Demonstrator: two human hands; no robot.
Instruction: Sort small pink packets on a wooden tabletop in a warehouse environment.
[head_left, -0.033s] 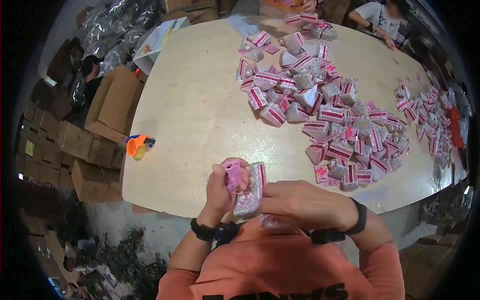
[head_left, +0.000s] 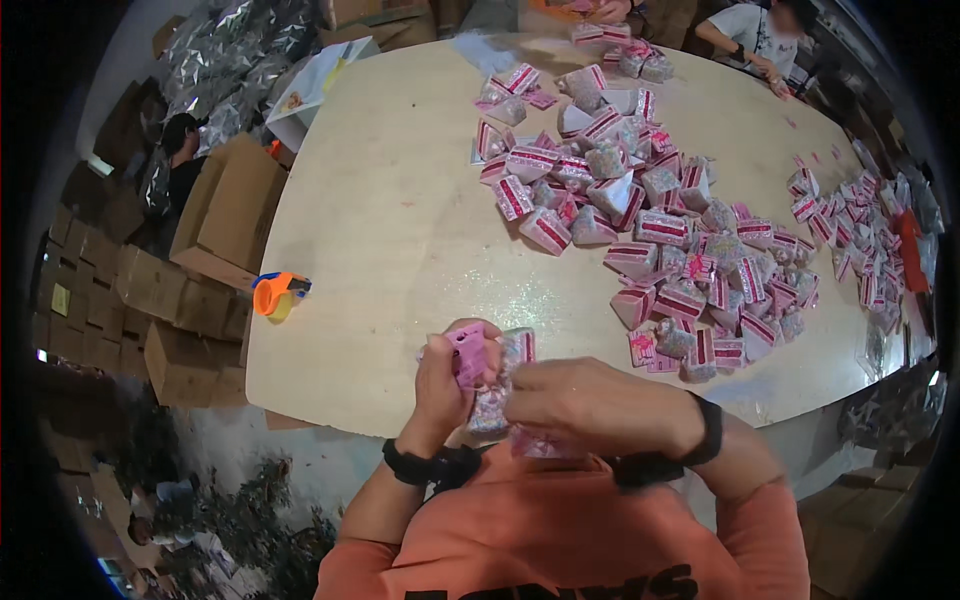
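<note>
Close to my body, just off the near edge of the table, my left hand [head_left: 443, 385] is closed round a pink card [head_left: 469, 354] with small dark holes. It also bears a wedge-shaped, glittery cake-slice toy [head_left: 489, 408], white and silver with a pink band. My right hand [head_left: 600, 405] lies against the toy's right side, its fingers curled and slightly blurred. Beneath those fingers shows some pinkish, clear material [head_left: 540, 443], mostly hidden. What exactly the right fingertips pinch is covered.
A heap of similar cake-slice toys [head_left: 663, 228] spreads over the table [head_left: 370, 200], with a smaller group [head_left: 848, 235] at far right. An orange-and-blue tape dispenser [head_left: 279, 293] sits at the left edge. Cardboard boxes [head_left: 232, 205] stand left. A person [head_left: 755, 45] sits across the table.
My right hand has shifted slightly left, covering more of the cake-slice toy. The pink card has tilted a little in my left hand. The heap has not moved.
</note>
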